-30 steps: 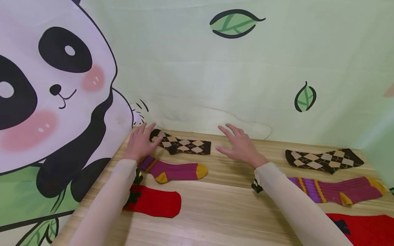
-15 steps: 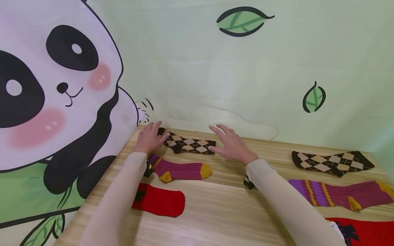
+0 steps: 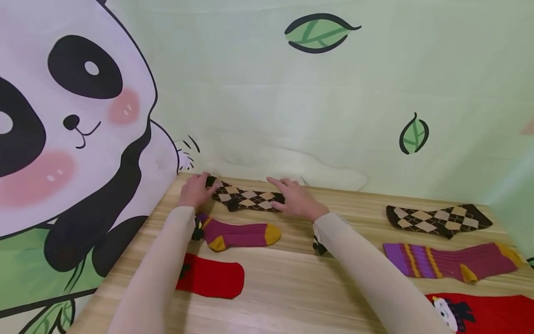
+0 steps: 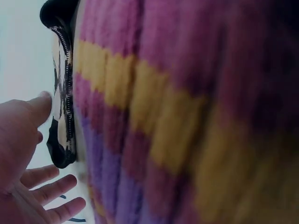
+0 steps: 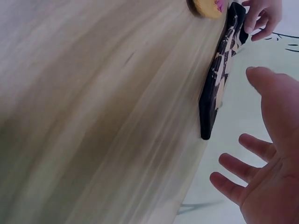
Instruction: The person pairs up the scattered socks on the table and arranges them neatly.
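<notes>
Left hand (image 3: 195, 191) and right hand (image 3: 297, 199) have dropped to opposite ends of the argyle sock (image 3: 250, 199), so both ends look within reach. Sock's flat along the table (image 3: 292, 287)'s far edge, near the far-left corner. Both hands spread, nothing gripped. Right's just off the fabric; left contact, can't tell.

Pale-green wall (image 3: 233, 88); large printed panda (image 3: 93, 132) at left; green leaves (image 3: 318, 34); wood-grain tabletop (image 3: 288, 287) below.

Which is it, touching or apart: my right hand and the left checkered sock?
Apart. The right wrist view shows pale backdrop between the right hand and the left checkered sock.
</notes>
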`<state>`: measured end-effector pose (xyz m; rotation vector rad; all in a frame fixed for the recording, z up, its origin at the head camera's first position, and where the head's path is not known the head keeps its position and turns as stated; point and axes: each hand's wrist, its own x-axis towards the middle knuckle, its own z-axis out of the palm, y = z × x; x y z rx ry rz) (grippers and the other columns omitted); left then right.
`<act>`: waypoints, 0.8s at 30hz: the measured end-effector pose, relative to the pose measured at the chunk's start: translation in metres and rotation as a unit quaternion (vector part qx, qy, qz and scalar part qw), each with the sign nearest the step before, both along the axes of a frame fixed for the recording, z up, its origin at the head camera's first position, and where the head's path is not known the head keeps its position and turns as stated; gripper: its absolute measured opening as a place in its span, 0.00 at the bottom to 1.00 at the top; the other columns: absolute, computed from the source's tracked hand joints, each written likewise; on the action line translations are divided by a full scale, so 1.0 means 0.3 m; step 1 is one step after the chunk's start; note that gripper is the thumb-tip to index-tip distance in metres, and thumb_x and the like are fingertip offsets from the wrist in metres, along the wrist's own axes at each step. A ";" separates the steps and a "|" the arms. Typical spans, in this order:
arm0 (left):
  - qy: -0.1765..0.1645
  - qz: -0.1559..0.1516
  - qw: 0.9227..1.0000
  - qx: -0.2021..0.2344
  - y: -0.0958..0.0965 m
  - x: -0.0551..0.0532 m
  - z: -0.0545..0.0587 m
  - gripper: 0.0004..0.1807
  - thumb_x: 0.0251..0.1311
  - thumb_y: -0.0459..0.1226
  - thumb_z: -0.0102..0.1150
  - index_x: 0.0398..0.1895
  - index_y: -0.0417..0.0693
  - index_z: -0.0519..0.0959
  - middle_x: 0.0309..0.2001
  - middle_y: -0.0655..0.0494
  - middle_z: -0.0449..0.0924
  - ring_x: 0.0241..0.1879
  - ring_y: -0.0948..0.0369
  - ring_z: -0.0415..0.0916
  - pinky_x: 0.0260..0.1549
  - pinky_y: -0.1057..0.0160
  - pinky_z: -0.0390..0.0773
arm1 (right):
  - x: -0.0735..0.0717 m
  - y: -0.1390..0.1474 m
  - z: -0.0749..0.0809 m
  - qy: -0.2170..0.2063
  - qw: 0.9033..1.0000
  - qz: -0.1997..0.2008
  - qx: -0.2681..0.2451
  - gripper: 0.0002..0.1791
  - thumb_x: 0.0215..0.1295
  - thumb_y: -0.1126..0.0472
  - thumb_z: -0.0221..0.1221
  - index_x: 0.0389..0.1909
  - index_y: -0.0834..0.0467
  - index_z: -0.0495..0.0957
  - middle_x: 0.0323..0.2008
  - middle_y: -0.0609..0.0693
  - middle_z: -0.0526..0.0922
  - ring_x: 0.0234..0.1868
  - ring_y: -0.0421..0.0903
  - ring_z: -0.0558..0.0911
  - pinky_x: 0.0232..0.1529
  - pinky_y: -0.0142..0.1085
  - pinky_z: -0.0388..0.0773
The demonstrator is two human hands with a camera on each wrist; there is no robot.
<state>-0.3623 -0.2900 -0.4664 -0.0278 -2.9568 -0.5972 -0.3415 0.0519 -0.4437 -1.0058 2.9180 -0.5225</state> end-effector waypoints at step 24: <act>-0.021 -0.002 0.999 -0.044 0.000 -0.007 -0.011 0.30 0.72 0.49 0.60 0.66 0.33 0.75 0.62 0.32 0.76 0.62 0.32 0.69 0.60 0.33 0.70 | -0.009 -0.059 -0.049 -0.004 0.997 0.011 0.073 0.25 0.78 0.55 0.56 0.73 0.49 0.71 0.70 0.60 0.72 0.71 0.62 0.69 0.70 0.60 0.64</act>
